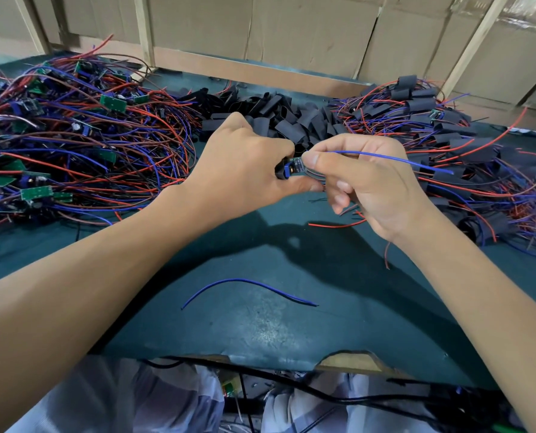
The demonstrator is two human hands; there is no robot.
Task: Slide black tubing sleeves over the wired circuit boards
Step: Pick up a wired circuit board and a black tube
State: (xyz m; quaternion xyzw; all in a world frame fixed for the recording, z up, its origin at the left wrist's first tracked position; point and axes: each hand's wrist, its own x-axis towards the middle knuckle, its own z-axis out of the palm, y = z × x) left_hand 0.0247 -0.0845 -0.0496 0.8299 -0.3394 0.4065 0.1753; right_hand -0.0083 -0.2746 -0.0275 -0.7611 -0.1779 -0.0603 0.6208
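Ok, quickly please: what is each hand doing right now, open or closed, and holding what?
Left hand: closed, gripping a black sleeve.
Right hand: closed, pinching the circuit board and its wires.

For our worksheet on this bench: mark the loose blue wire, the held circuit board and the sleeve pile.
loose blue wire [245,280]: head view, top of its arc.
circuit board [295,166]: head view, exposed end.
sleeve pile [279,117]: head view, middle.
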